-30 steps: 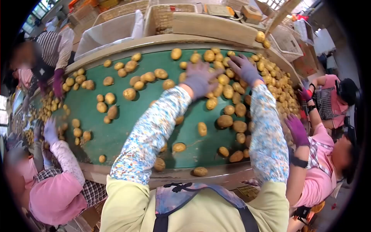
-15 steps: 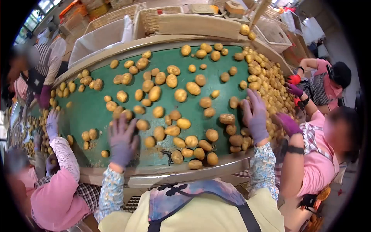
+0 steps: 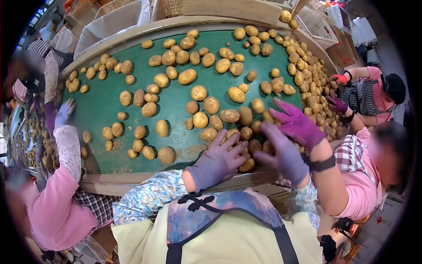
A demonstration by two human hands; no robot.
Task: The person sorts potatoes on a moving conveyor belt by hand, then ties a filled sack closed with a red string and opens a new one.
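Green belt (image 3: 101, 94), curved, carrying potatoes (image 3: 199, 93) scattered across its whole width and heaped thickest along its right edge. White-lined bin (image 3: 116, 22) behind the far edge. One co-worker (image 3: 52, 211) in pink stands at the left edge. Another is at the right edge, and that co-worker's hand (image 3: 299, 125), in a bright purple glove, lies spread over potatoes by the near right corner. Wearer's left hand (image 3: 217, 160), in a grey-purple glove, is at the near edge right of centre, fingers spread flat on a cluster, gripping none, fingertips touching one potato (image 3: 247, 165) at the lip. Wearer's right hand (image 3: 283, 156) is just beside it, nearer the edge than the co-worker's hand. It is blurred, fingers extended and open, with nothing seen in its hold.
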